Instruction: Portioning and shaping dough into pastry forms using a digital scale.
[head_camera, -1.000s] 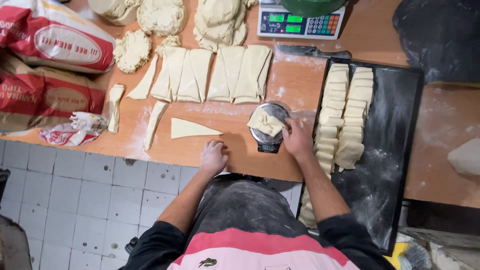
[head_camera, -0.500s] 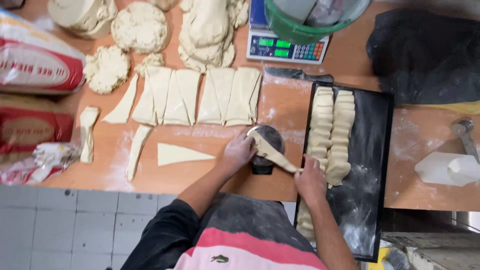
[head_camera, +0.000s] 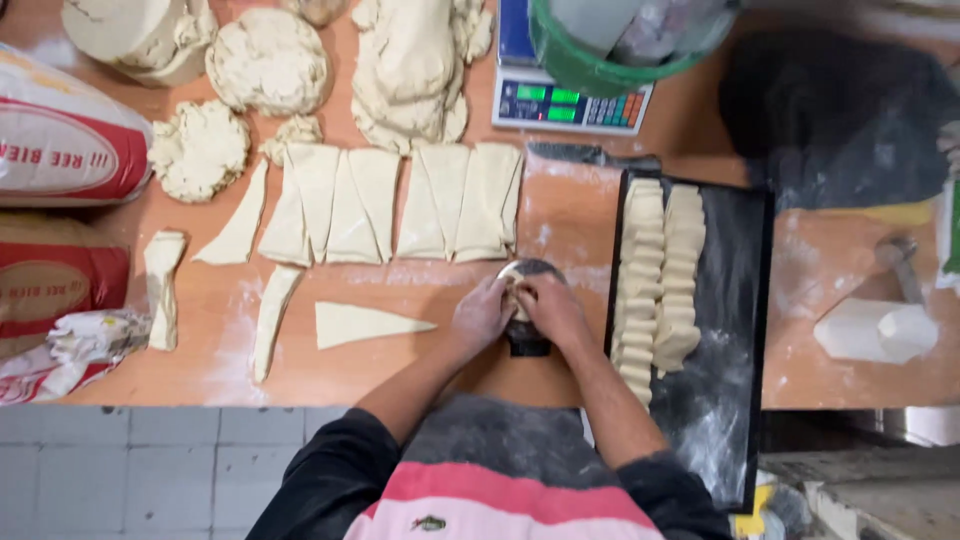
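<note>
Both hands are closing together over a small round metal dish (head_camera: 527, 300) on the worktop (head_camera: 420, 370): the left hand (head_camera: 482, 315) and the right hand (head_camera: 553, 312) are each keeping a narrow grip, fingers curled around a pale piece of dough (head_camera: 521, 300), mostly hidden between them. Just left of the grip, one dough triangle (head_camera: 365, 324) is lying flat. Just right of it, a black tray (head_camera: 735, 330) is carrying two columns of rolled pieces (head_camera: 660, 280).
</note>
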